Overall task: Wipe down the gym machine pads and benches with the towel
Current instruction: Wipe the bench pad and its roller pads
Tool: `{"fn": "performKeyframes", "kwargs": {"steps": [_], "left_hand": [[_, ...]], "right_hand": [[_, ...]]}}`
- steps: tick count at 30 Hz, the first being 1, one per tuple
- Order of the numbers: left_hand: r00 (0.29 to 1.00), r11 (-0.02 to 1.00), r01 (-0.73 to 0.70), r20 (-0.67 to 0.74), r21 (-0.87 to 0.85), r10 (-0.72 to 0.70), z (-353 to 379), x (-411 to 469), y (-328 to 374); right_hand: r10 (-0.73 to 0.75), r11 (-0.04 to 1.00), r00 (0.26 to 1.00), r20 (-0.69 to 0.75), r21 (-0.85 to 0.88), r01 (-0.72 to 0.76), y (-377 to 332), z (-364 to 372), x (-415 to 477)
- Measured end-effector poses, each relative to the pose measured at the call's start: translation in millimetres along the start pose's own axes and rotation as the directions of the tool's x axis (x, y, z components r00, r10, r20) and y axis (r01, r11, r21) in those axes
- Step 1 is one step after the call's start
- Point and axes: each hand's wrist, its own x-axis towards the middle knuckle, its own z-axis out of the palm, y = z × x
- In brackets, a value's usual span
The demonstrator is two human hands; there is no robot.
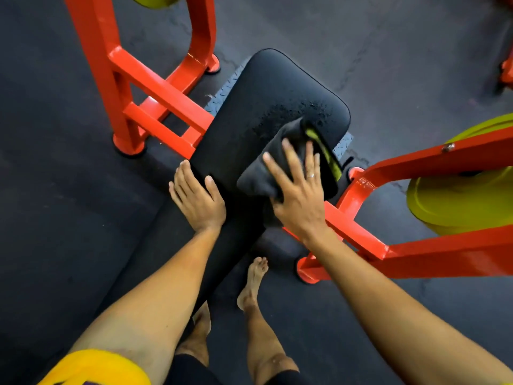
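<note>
A black padded bench [258,107] runs from the middle of the view down toward me, with wet droplets near its far right corner. A dark grey towel [280,168] with a yellow-green edge lies on the pad's right side. My right hand [298,187] presses flat on the towel with fingers spread and straight. My left hand [197,195] rests on the bench's left edge, thumb on top of the pad and fingers over the side.
Orange steel frame posts stand to the left [116,87] and right [388,245] of the bench. A yellow-green weight plate [458,195] hangs at the right. The floor [55,190] is dark rubber. My bare feet [254,282] stand below the bench.
</note>
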Motion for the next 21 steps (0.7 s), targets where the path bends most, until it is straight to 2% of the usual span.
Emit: {"fn": "performKeyframes", "kwargs": {"steps": [2, 4, 5, 7, 9, 12, 13, 14, 17, 19, 21], "left_hand": [[1.000, 1.000, 0.002, 0.002, -0.002, -0.002, -1, -1, 1], [1.000, 1.000, -0.002, 0.002, 0.000, 0.002, -1, -1, 0], [1.000, 1.000, 0.000, 0.007, 0.002, 0.000, 0, -1, 0], [1.000, 1.000, 0.013, 0.016, -0.008, -0.013, 2, 2, -2], [0.999, 0.999, 0.033, -0.006, -0.014, -0.033, 0, 3, -2], [0.997, 0.994, 0.081, -0.006, -0.076, -0.082, -5, 3, 4], [0.996, 0.993, 0.087, 0.006, -0.085, -0.087, -7, 2, 6], [0.996, 0.992, 0.091, 0.030, -0.086, -0.089, -8, 2, 8], [0.994, 0.994, 0.099, 0.060, -0.056, -0.096, -9, 3, 10], [0.993, 0.994, 0.103, 0.068, -0.043, -0.100, -10, 4, 9], [0.990, 0.993, 0.110, 0.088, -0.039, -0.106, -10, 5, 10]], "right_hand": [[0.112, 0.994, 0.993, -0.039, 0.011, -0.112, -7, -3, 33], [0.118, 0.993, 0.993, -0.018, -0.007, -0.118, -24, 2, 47], [0.066, 0.998, 0.998, 0.013, -0.018, -0.066, -31, 6, 44], [-0.132, 0.990, 0.985, 0.115, -0.032, 0.137, -34, 13, 26], [-0.360, 0.927, 0.908, 0.216, -0.024, 0.374, -19, 12, 9], [-0.529, 0.826, 0.795, 0.297, -0.036, 0.563, 22, -8, 9], [-0.529, 0.821, 0.791, 0.307, -0.052, 0.569, 34, -19, 18], [-0.494, 0.843, 0.818, 0.294, -0.071, 0.534, 42, -27, 28], [-0.290, 0.940, 0.935, 0.202, -0.121, 0.318, 40, -41, 77], [-0.201, 0.962, 0.953, 0.227, -0.137, 0.236, 15, -34, 102], [-0.240, 0.950, 0.931, 0.275, -0.128, 0.283, -9, -20, 108]]}}
